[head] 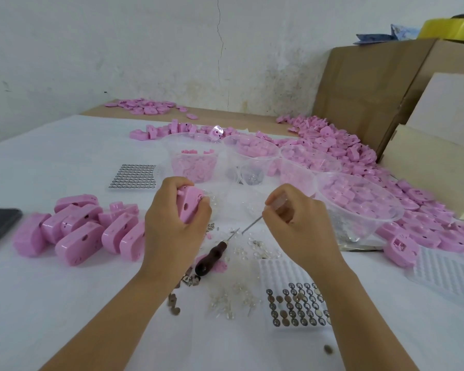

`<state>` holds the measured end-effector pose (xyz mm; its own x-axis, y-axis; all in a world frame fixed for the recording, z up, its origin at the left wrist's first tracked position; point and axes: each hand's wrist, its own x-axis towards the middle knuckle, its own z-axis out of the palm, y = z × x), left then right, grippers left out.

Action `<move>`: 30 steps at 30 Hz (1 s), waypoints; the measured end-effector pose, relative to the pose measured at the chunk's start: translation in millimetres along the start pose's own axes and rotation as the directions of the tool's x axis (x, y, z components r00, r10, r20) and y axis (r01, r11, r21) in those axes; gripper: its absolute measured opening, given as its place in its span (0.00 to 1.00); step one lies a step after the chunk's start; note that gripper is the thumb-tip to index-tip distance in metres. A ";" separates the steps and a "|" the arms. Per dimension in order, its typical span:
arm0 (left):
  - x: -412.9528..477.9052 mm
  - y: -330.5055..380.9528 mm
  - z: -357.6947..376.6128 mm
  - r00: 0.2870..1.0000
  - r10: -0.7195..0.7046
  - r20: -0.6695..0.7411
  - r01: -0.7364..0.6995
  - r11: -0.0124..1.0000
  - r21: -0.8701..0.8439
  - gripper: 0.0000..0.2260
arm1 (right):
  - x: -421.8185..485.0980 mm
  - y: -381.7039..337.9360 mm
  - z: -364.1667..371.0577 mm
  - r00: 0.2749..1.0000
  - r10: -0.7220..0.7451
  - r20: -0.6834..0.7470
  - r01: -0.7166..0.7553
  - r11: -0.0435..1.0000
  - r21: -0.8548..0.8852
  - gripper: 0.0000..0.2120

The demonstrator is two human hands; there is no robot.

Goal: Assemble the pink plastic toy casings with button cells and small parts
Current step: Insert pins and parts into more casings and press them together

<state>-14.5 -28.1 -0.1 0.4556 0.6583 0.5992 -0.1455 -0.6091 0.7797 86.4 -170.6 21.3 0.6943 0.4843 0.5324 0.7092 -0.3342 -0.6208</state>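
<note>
White cloth-covered table against a cracked, stained plaster wall; bare cloth is widest along my near edge and far left. Right side is crowded: cardboard boxes stand at the table's right edge, and a loose drift of pink casing halves runs along them.

Left hand: fingers curled round one glossy pink casing, held off the cloth, its holed face towards me. Right hand: fingertips pinch a thin metal-shafted tool by its translucent handle, tip angled down-left, clear of the casing.

Closed casings, rounded and shiny, are heaped left of the left hand. A dark wooden-handled awl lies between my wrists. Button-cell tray sits under the right forearm; a second tray lies farther back. Cell markings are too small to read. Clear plastic tubs of pink parts stand beyond the hands.
</note>
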 end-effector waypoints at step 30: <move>-1.8 -1.0 1.7 0.998 0.039 0.051 -0.043 0.997 0.066 0.10 | -3.0 -17.8 -3.6 0.996 0.033 -0.085 0.042 0.658 0.751 0.09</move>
<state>-13.7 -29.4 -2.3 0.4938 0.6103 0.6194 -0.1067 -0.6644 0.7397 72.2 -169.0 32.8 0.7252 0.4029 0.5583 0.4038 0.4079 -0.8189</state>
